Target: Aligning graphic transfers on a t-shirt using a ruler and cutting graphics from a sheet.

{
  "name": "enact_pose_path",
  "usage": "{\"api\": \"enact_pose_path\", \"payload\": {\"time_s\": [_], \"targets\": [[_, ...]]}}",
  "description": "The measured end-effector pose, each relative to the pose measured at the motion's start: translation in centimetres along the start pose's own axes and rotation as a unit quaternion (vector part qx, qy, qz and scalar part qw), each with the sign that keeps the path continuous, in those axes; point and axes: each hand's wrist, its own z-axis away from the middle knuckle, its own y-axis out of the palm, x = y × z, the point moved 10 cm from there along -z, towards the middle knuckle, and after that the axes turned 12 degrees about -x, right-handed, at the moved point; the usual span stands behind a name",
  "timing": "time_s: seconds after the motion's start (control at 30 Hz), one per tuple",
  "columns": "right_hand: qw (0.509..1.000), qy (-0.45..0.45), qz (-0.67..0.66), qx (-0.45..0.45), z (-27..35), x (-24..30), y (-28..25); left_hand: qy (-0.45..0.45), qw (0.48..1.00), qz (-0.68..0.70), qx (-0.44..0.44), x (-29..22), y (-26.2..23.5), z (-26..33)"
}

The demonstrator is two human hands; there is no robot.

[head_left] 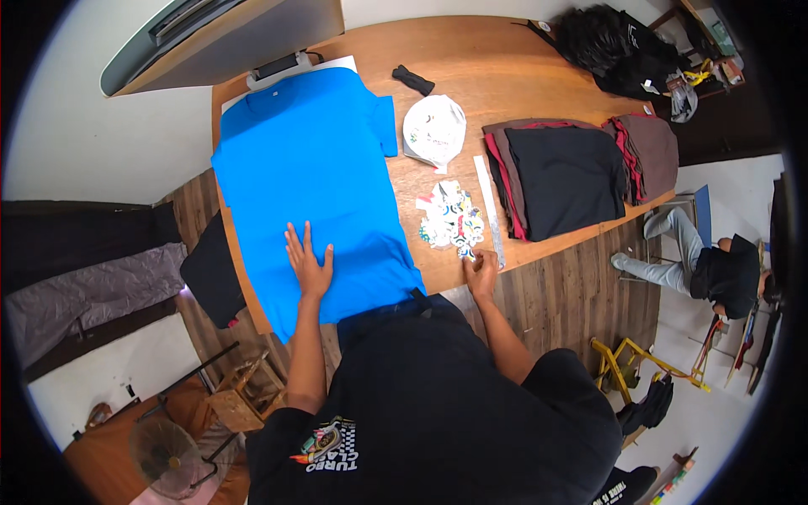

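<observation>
A bright blue T-shirt [324, 160] lies spread out, collar at the far end, over a white-edged board on the wooden table. My left hand [310, 263] rests flat on its lower part with the fingers spread. To the right of the shirt lies a loose pile of small printed paper cut-outs [453, 217], mostly white with coloured marks. At the near edge of that pile, my right hand [482, 273] has its thumb and fingers drawn together on one small cut-out [466, 252].
Beside the pile lies a ruler [489, 210], with folded dark garments [568, 177] further right. Beyond stand a white round-topped stack [434, 129] and a small black cloth item [413, 81]. A large press head [227, 46] overhangs the far left. Another person [728, 273] sits at right.
</observation>
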Motion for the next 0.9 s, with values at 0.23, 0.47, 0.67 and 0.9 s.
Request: {"api": "enact_pose_path", "payload": {"time_s": [0.23,0.47,0.67,0.9], "targets": [[0.985,0.071,-0.117,0.106,-2.6,5.0,0.6,-0.009,1.0,0.006,0.001,0.2,0.4,0.1],[0.914,0.135,-0.32,0.212,-2.8,12.9,4.0,0.049,0.994,0.013,-0.093,-4.3,-1.2,0.4],[0.815,0.147,-0.464,0.314,-1.6,20.2,7.0,-0.142,0.897,0.387,0.158,-10.1,7.4,3.3],[0.989,-0.035,-0.083,0.12,-8.7,10.1,5.8,-0.217,0.888,0.386,0.126,-7.8,7.4,4.6]]}}
